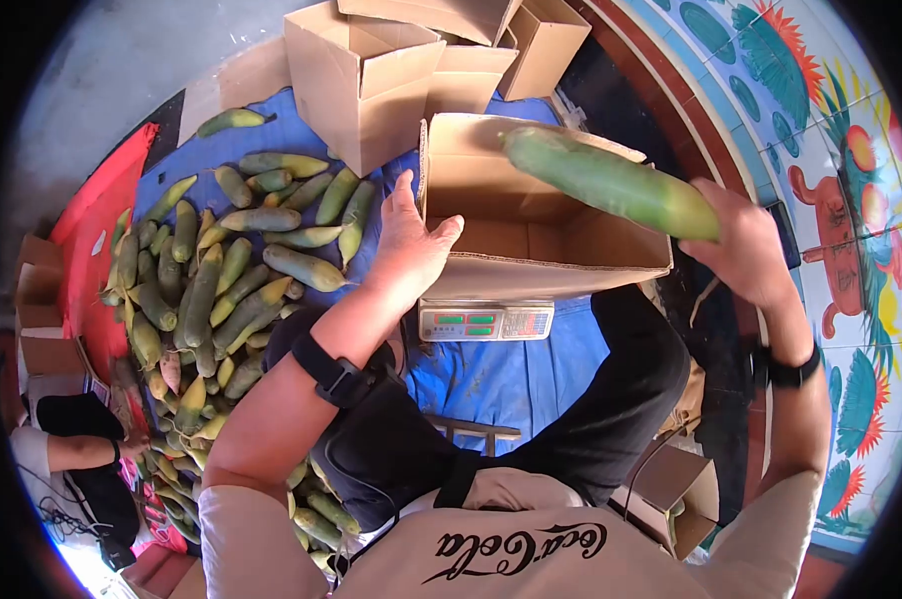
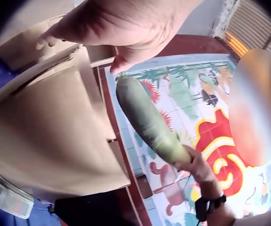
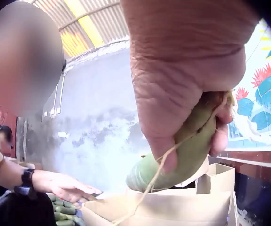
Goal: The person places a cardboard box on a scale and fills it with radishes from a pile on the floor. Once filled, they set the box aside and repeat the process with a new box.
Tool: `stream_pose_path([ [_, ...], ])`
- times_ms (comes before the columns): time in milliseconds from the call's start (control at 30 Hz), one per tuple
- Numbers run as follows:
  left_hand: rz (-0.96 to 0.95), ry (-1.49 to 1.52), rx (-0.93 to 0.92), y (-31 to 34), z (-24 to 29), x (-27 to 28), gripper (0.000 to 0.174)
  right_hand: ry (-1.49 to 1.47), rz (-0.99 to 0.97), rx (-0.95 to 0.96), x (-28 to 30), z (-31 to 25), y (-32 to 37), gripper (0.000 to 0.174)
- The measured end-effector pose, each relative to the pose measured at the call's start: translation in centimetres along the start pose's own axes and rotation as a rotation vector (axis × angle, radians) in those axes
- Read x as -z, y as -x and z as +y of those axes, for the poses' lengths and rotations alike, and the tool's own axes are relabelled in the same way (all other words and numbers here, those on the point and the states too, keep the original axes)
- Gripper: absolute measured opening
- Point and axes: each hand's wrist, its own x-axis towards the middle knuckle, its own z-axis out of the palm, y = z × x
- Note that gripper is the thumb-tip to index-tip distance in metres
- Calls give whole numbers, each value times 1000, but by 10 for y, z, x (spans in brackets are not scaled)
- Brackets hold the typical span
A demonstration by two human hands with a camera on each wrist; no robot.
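Note:
My right hand (image 1: 745,240) grips the yellowish root end of a long green radish (image 1: 610,185), which hangs over the right part of an open cardboard box (image 1: 541,275). Its thin root trails below the fingers in the right wrist view. The left hand (image 1: 411,245) is at the box's left edge, thumb and fingers spread; whether it touches the cardboard is unclear. Below the box shows a scale (image 1: 486,320) with green displays. In the left wrist view the radish (image 2: 147,120) slants down to the right hand (image 2: 199,169).
Many green radishes (image 1: 206,290) lie piled on a blue sheet (image 1: 491,384) at the left. Other open boxes (image 1: 391,85) stand behind. Another person's arm (image 1: 81,454) shows at the far left. A tiled, painted wall (image 1: 840,200) runs along the right.

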Motion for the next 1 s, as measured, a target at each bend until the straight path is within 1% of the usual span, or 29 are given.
stream_pose_path([
  [67,-29,-80,-74,-10,-14,-5,80,25,-92,114,-19,5,-33,44],
  [100,-79,-73,16,-10,-7,-4,78,104,-119,149,-35,9,-49,43],
  [133,-86,-73,24,-11,-10,-7,78,182,-147,186,-52,10,-64,42],
  [200,-154,-44,-30,-11,-17,-10,79,268,-414,171,-73,-4,-98,41],
  [233,-183,-29,-42,-12,-18,-12,80,262,-420,173,-88,-8,-111,41],
  [300,-204,-10,-37,-8,-17,-13,81,304,-552,280,-121,-13,-132,47],
  [333,-224,12,-37,-6,-12,-12,82,298,-557,281,-132,-19,-139,47],
  [367,-226,10,-31,-6,-7,-12,82,287,-614,265,-143,-26,-145,45],
  [400,-260,-53,-18,-4,2,-9,82,276,-671,251,-154,-30,-150,42],
  [433,-294,-116,-5,-4,6,-7,83,270,-678,255,-169,-28,-153,42],
  [467,-296,-117,3,-5,2,-8,83,177,-731,244,-183,-26,-155,48],
  [500,-322,-236,-55,-7,-4,-9,82,84,-782,232,-196,-23,-156,55],
  [533,-347,-353,-113,-7,-6,-9,82,82,-786,236,-209,-20,-157,55],
  [567,-345,-352,-109,-7,-7,-9,82,123,-835,264,-220,-15,-157,56],
  [600,-313,-180,-97,-5,-5,-9,81,164,-884,292,-220,-16,-156,58],
  [633,-280,-10,-85,-3,-4,-8,80,161,-888,296,-217,-13,-156,58],
  [700,-302,-71,-45,-4,3,-5,81,51,-994,83,-205,-2,-154,54],
  [733,-321,-127,-7,-4,6,-5,82,51,-995,83,-205,9,-154,54],
  [800,-299,-97,-20,-4,0,-8,83,6,-916,121,-204,27,-155,51],
  [833,-273,-70,-33,-5,-5,-9,84,-64,-894,56,-178,15,-151,46],
  [867,-273,-71,-36,-5,-8,-11,84,-64,-891,55,-167,15,-146,46],
  [933,-221,-20,-19,-7,-13,-15,85,-345,-617,165,-145,11,-134,43],
  [967,-219,-21,-15,-7,-14,-18,85,-436,-533,208,-128,7,-122,33],
  [1000,-189,-20,-62,-8,-15,-19,85,-477,-378,225,-109,-6,-104,29],
])
